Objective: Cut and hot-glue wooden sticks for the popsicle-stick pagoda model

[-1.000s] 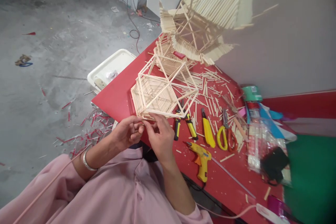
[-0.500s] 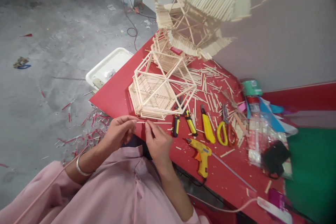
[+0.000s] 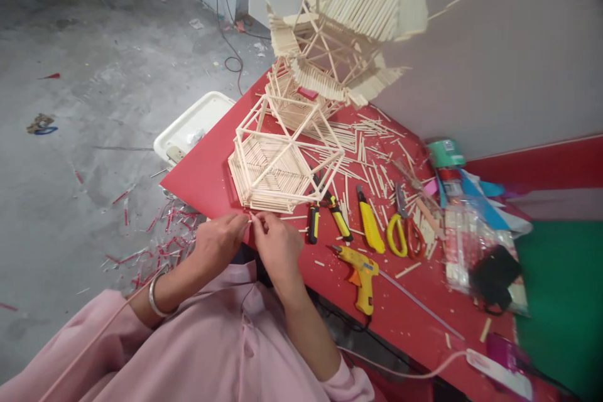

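Note:
Near the table's front edge, my left hand point(image 3: 220, 242) and my right hand point(image 3: 279, 250) meet fingertip to fingertip. Both are closed in a pinch on a thin wooden stick point(image 3: 251, 218), of which only a short pale bit shows between the fingers. Just beyond them stands an open hexagonal frame point(image 3: 292, 141) of wooden sticks on a layered stick base point(image 3: 264, 191). Right of the frame lie black-and-yellow pliers point(image 3: 313, 223), a yellow utility knife point(image 3: 370, 223) and yellow-and-red-handled scissors point(image 3: 397, 235). A yellow glue gun point(image 3: 360, 273) rests nearer to me.
Loose sticks point(image 3: 372, 138) are scattered over the red table point(image 3: 207, 169). A larger stick structure point(image 3: 348, 31) rises at the back. Packaged sticks point(image 3: 459, 245) and a green roll point(image 3: 445, 154) sit right. A power strip point(image 3: 499, 374) and cords lie front right; a white tray point(image 3: 193, 119) is beyond the left edge.
My hands have come closer together, fingertips now nearly touching; the stick that stretched between them is mostly covered. The view has shifted slightly.

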A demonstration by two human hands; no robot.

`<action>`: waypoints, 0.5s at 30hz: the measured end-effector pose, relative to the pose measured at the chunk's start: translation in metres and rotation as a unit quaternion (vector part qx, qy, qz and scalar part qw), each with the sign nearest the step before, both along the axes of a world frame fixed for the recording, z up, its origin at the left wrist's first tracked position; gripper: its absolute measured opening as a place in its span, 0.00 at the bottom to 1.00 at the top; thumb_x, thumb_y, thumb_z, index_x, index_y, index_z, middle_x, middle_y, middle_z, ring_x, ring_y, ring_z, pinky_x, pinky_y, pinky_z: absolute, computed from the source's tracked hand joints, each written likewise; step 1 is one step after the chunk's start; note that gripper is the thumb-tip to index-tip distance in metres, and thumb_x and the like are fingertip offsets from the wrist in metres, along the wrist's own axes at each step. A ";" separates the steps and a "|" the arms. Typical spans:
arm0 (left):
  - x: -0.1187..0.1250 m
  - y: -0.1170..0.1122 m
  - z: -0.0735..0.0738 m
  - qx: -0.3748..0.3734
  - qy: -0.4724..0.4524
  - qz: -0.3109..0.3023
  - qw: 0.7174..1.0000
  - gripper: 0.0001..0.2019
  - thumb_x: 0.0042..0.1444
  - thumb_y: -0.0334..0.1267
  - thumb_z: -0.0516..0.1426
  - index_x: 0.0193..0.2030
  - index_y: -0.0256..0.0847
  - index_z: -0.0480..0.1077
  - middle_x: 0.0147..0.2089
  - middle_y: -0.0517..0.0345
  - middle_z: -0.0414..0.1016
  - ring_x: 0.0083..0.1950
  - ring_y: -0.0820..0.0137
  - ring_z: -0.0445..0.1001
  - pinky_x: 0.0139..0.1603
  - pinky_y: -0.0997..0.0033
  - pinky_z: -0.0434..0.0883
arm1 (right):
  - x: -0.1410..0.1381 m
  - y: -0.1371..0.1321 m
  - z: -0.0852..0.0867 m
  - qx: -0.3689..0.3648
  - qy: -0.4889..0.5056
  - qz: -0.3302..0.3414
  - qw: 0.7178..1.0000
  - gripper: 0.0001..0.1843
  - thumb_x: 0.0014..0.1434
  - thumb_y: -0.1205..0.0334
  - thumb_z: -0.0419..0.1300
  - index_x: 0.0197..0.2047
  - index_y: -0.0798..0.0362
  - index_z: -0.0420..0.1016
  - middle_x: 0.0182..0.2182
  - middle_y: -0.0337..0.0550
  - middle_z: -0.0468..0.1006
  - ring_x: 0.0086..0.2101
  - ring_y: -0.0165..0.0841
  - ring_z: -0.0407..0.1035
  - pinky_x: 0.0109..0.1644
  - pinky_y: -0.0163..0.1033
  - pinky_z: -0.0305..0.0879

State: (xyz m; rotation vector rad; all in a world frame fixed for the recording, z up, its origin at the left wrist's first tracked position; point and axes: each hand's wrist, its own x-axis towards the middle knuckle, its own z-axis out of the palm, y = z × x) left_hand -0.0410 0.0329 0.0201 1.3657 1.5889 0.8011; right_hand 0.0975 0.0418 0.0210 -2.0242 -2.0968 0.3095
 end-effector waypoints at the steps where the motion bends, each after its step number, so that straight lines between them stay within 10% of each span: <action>1: 0.001 0.000 0.001 -0.013 -0.020 0.006 1.000 0.12 0.52 0.36 0.61 0.20 0.42 0.66 0.24 0.56 0.63 0.27 0.69 0.56 0.28 0.73 0.44 | 0.000 0.001 0.002 -0.011 -0.004 0.005 1.000 0.10 0.64 0.55 0.59 0.33 0.47 0.80 0.23 0.41 0.81 0.23 0.35 0.74 0.26 0.36 0.54; 9: 0.004 -0.003 -0.005 0.016 0.010 -0.014 1.000 0.12 0.51 0.30 0.60 0.20 0.42 0.64 0.23 0.58 0.58 0.26 0.70 0.51 0.28 0.71 0.41 | -0.004 -0.003 0.003 -0.050 -0.042 0.028 0.997 0.15 0.70 0.57 0.51 0.38 0.54 0.75 0.24 0.48 0.80 0.23 0.37 0.74 0.27 0.37 0.55; 15: 0.010 -0.004 -0.005 0.007 -0.075 0.010 0.997 0.05 0.51 0.36 0.62 0.26 0.42 0.74 0.26 0.56 0.69 0.30 0.70 0.62 0.30 0.75 0.56 | 0.014 -0.025 0.008 0.027 0.135 -0.035 0.990 0.16 0.70 0.53 0.49 0.39 0.51 0.74 0.29 0.42 0.82 0.27 0.34 0.75 0.30 0.35 0.59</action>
